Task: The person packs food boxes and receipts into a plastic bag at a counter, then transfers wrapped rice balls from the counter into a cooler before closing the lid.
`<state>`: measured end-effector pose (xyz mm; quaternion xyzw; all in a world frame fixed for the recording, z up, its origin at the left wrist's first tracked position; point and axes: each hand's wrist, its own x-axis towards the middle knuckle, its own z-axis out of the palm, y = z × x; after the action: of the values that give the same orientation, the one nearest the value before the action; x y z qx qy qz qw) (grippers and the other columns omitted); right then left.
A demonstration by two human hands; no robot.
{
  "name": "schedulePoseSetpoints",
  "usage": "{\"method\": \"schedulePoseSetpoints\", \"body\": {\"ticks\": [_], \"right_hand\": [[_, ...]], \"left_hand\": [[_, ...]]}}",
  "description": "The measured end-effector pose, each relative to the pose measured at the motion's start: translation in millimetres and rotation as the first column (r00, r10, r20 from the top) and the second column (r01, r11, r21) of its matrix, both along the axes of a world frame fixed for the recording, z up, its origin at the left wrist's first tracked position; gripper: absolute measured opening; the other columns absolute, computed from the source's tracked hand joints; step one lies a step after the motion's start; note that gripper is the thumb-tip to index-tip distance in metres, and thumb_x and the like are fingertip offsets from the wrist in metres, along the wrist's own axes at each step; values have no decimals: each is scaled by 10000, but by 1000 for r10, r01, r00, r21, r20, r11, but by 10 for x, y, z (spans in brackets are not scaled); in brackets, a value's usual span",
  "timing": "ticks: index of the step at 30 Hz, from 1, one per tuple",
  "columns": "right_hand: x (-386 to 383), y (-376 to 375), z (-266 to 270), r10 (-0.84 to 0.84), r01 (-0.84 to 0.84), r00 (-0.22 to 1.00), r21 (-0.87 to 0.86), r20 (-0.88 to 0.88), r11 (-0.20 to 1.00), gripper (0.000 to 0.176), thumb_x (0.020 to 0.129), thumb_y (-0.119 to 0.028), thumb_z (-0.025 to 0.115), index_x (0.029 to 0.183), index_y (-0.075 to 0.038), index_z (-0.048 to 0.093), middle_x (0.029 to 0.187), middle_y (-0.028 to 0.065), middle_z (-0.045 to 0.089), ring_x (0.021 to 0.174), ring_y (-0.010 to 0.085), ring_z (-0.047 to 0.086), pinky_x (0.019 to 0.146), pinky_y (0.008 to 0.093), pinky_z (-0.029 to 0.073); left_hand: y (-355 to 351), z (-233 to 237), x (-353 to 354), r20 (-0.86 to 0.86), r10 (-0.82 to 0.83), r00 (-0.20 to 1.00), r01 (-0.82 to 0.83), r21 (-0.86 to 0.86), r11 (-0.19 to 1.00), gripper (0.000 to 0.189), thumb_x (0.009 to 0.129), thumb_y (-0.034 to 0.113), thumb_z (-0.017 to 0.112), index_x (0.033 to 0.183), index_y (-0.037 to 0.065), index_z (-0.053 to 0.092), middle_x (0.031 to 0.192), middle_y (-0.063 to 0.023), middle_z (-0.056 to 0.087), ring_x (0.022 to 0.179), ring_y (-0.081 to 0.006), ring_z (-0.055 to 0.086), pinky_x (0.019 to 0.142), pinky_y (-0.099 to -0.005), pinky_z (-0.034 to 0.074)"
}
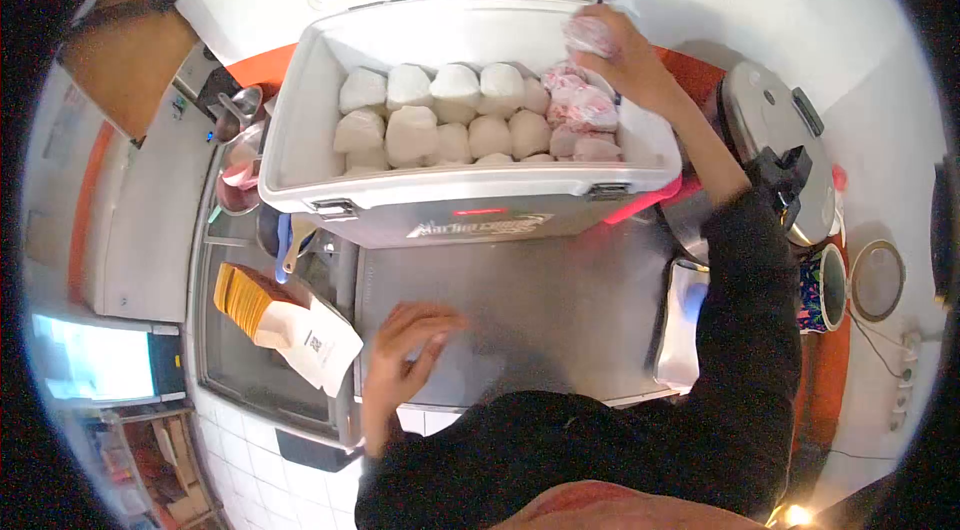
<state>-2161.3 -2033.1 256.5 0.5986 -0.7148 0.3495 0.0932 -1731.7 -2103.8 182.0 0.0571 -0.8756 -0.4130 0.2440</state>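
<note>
A white cooler box (470, 178) stands open at the back of the metal counter. Rows of whitish wrapped bundles (411, 135) fill its left and middle. Pink-and-white wrapped bundles (583, 107) lie at its right end. My right hand (622, 55) is closed round a pink wrapped bundle (590, 36), above the box's right back corner. Over the bare metal in front of the box, my left hand (405, 350) has its fingers apart and holds nothing.
A stack of paper bags (285, 325) lies left of my left hand. Metal bowls (240, 170) sit at the left back. A large lidded pot (775, 130), a patterned container (823, 288) and a white tray (682, 330) are on the right. The counter (500, 315) spans the front.
</note>
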Motion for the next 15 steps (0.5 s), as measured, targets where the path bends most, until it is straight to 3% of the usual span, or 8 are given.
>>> {"method": "schedulePoseSetpoints", "body": {"ticks": [2,4,5,8,11,13,14,15], "right_hand": [[-373,-555,-278,-51,88,993,367,-109,926,551,811,-248,684,1284,-64,468,1280,221,476,1195,341,471,1041,391,356],[-617,-654,-805,-111,376,868,495,-483,783,531,818,-270,662,1268,-53,483,1291,233,452,1210,363,436,1043,430,337],[-681,-676,-933,-101,522,756,502,-647,689,523,821,-282,650,1260,-47,490,1297,239,440,1217,374,418,1044,449,327],[-612,-792,-832,-40,604,586,404,-809,688,495,834,-284,625,1239,-27,504,1271,207,445,1183,375,408,1022,473,317],[208,-1206,301,-158,518,715,364,-681,774,491,824,-266,626,1216,6,509,1259,201,436,1143,347,421,964,464,354],[27,-1503,745,-302,246,590,-189,-749,951,414,804,-273,640,1164,-73,588,1207,123,504,1051,307,478,909,454,379],[-79,-1647,944,-364,169,573,-328,-735,929,421,816,-286,623,1175,-72,574,1206,131,506,1058,318,478,920,460,373],[-232,-1852,1175,-425,194,557,-385,-714,902,428,827,-299,606,1186,-70,560,1205,140,509,1066,330,478,930,467,368]], "left_hand": [[-99,-180,308,10,238,971,-232,261,937,152,872,78,558,972,5,646,981,-118,659,930,-247,615,851,-347,455],[-169,-280,528,43,418,907,-399,403,824,168,902,82,516,960,-18,638,950,-121,657,909,-236,613,842,-338,453],[-227,-302,627,51,482,875,-456,419,785,184,915,87,495,957,-26,634,943,-122,653,904,-231,609,842,-339,453],[-490,-332,892,120,574,810,-574,362,735,218,942,116,466,929,-36,622,912,-113,644,880,-216,596,826,-331,450],[-838,-526,1019,73,626,777,-614,307,727,268,960,202,475,894,-14,619,858,-94,638,841,-197,580,802,-313,435],[-1021,-552,913,44,622,782,-593,358,721,278,966,212,474,897,-12,624,856,-93,637,840,-195,578,799,-311,434],[-1080,-539,808,-27,620,784,-568,373,734,291,971,221,470,897,-11,629,853,-94,639,829,-195,579,788,-309,435],[-1122,-499,745,47,627,777,-598,366,713,291,967,222,479,890,-11,634,850,-101,643,827,-201,583,787,-316,437]]}}
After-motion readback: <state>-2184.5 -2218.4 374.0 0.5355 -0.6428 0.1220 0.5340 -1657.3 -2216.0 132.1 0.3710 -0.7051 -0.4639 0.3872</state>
